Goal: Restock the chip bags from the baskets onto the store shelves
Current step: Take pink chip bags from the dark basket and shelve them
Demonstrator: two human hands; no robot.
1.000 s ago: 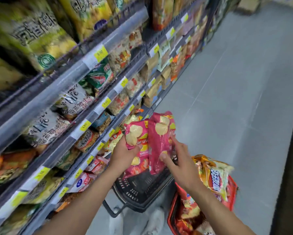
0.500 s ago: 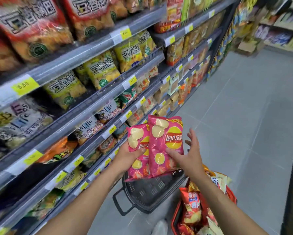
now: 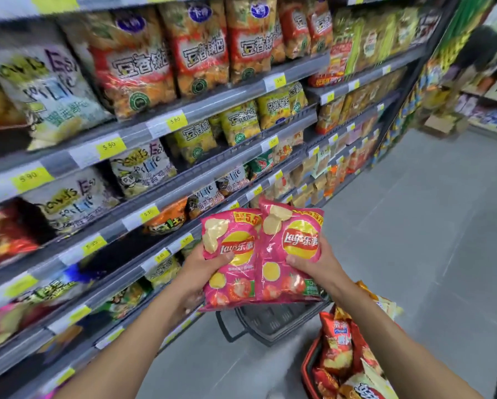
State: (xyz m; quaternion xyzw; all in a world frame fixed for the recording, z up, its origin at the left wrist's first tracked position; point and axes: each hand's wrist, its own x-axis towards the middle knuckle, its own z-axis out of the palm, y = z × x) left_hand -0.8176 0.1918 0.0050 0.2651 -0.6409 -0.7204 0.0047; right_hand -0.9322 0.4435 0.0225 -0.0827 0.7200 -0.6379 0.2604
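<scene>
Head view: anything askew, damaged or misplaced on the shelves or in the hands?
An orange bag seems to lie sideways beside upright white bags on the shelf just left of the pink chip bags. Those look intact in the left hand and right hand. No spills visible.

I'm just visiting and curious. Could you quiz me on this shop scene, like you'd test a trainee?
1. True or false: the left hand grips the left pink bag, the right hand the right pink bag.
2. Chip bags show inside which basket? A black, B red, C green.
3. Fill in: the shelves stand on the person's ____ side.
Key: 1 true; 2 B, the red basket; 3 left.
</scene>
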